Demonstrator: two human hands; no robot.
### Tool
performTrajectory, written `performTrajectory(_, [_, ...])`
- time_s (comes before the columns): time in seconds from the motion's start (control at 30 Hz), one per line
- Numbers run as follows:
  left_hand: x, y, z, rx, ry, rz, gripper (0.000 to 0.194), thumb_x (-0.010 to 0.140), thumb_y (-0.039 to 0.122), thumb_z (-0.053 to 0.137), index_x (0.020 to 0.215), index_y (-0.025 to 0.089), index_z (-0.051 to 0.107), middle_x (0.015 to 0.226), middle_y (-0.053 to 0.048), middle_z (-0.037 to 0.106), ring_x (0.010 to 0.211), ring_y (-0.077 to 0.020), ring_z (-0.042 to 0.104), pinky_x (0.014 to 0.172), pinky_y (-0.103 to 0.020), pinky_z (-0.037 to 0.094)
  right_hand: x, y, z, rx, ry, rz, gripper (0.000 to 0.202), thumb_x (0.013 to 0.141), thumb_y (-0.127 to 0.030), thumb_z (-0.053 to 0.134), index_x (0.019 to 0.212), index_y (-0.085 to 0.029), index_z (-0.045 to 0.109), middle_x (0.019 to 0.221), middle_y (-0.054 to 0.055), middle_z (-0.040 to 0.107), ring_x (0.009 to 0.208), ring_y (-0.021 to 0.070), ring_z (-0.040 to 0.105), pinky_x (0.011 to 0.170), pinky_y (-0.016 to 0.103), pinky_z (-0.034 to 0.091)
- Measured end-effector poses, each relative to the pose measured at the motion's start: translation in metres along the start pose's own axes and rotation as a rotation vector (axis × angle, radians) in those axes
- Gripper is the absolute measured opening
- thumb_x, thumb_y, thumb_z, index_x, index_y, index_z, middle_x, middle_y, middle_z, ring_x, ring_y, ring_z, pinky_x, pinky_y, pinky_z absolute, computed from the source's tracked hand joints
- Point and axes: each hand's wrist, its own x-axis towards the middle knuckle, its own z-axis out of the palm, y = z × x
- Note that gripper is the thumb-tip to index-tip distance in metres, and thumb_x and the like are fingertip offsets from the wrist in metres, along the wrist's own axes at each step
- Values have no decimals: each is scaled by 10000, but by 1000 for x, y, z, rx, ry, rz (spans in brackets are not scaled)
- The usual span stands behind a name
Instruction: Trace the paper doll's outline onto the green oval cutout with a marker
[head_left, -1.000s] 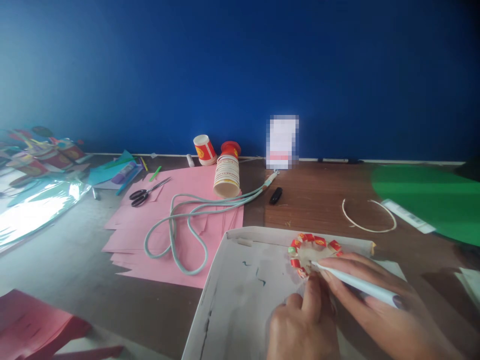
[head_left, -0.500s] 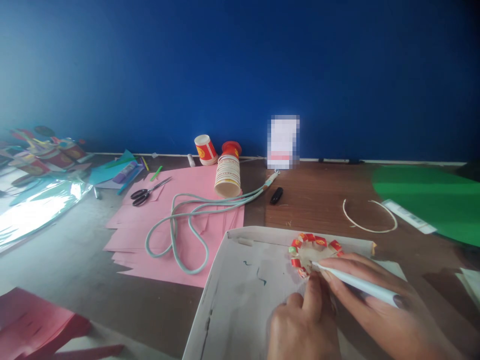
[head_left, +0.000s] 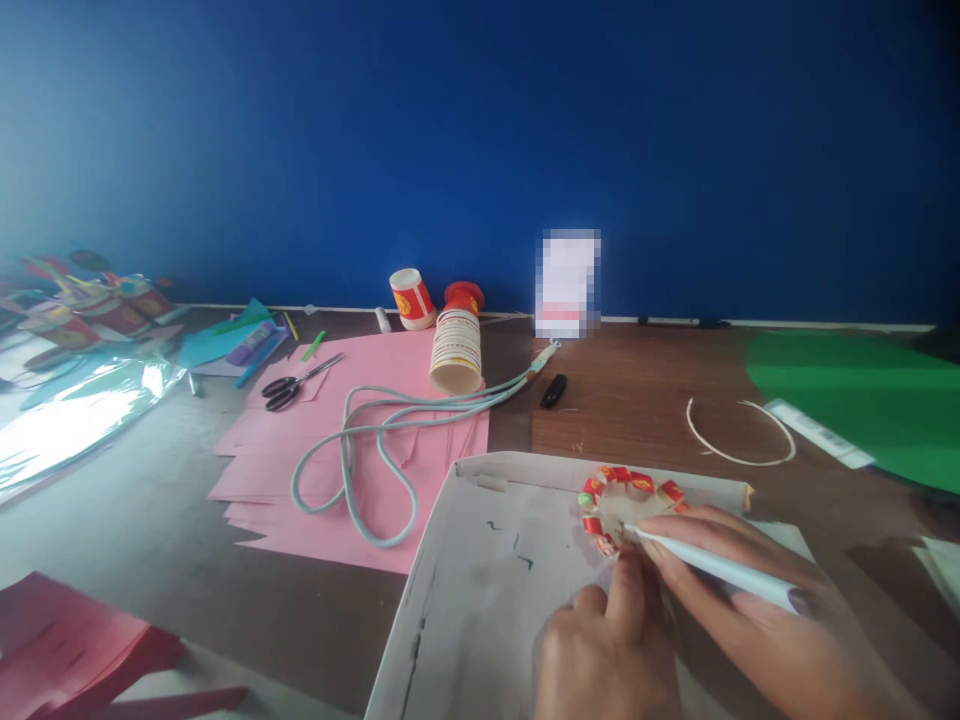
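A paper cup point(head_left: 640, 483) with its red-printed wall cut into strips and folded outward like petals lies on a white lidless box or board point(head_left: 480, 590). My left hand point(head_left: 607, 655) is closed at its near edge, index finger pressing there; the fingertips are partly hidden. In my right hand point(head_left: 780, 630) a white pen point(head_left: 731, 570) is gripped between thumb and fingers. Its tip points left, at the pale middle of the cut cup. Whether the tip touches the paper I cannot tell. A few short dark marks show on the white surface left of the cup.
Left of the box, a pale cord point(head_left: 397, 425) loops over pink paper sheets point(head_left: 300, 480). Scissors point(head_left: 289, 390), stacked paper cups point(head_left: 456, 350) and a black cap point(head_left: 553, 391) lie beyond. Green paper point(head_left: 862, 400) and a curved white strip point(head_left: 739, 460) are at right. A blue wall point(head_left: 480, 130) stands behind.
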Motion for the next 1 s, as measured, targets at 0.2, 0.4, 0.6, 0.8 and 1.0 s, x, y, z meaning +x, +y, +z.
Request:
performTrajectory(0.2, [-5, 1, 8, -59, -59, -47, 573, 908, 181, 685, 1463, 320, 651, 1075, -36, 747, 592, -145, 599, 442, -249, 449, 1, -1, 0, 14, 5, 5, 135, 1032, -339, 627, 1036, -292, 754, 952, -23, 819, 793, 163, 787, 784, 274, 669])
performTrajectory(0.4, [-1, 7, 8, -3, 10, -31, 500, 865, 175, 725, 1349, 301, 721, 1218, -57, 745, 623, -156, 639, 432, -260, 459, 0, -1, 2, 31, 4, 16, 133, 1023, -318, 634, 1053, -282, 759, 980, -13, 819, 846, 173, 798, 779, 271, 668])
performTrajectory(0.6, [6, -1, -17, -1, 7, 44, 409, 904, 191, 753, 1307, 259, 740, 1254, -53, 733, 634, -136, 641, 425, -261, 474, 1, -1, 1, 26, -20, 44, 150, 1016, -306, 635, 1050, -275, 778, 1002, 2, 827, 856, 185, 809, 771, 280, 675])
performTrajectory(0.8, [8, 0, -20, 14, 2, 56, 435, 903, 196, 755, 1333, 259, 734, 1230, -37, 731, 636, -141, 641, 444, -269, 497, 5, -5, -1, 23, -16, 33, 136, 1008, -318, 646, 1022, -280, 776, 972, -3, 824, 832, 182, 808, 743, 263, 675])
performTrajectory(1.0, [-1, 1, -8, -20, -21, -60, 496, 946, 196, 677, 1421, 339, 671, 967, -31, 734, 565, -144, 591, 430, -232, 429, -5, 5, -11, 49, -13, 170, 192, 1019, -364, 624, 1120, -303, 774, 1063, 24, 820, 899, 220, 802, 822, 324, 669])
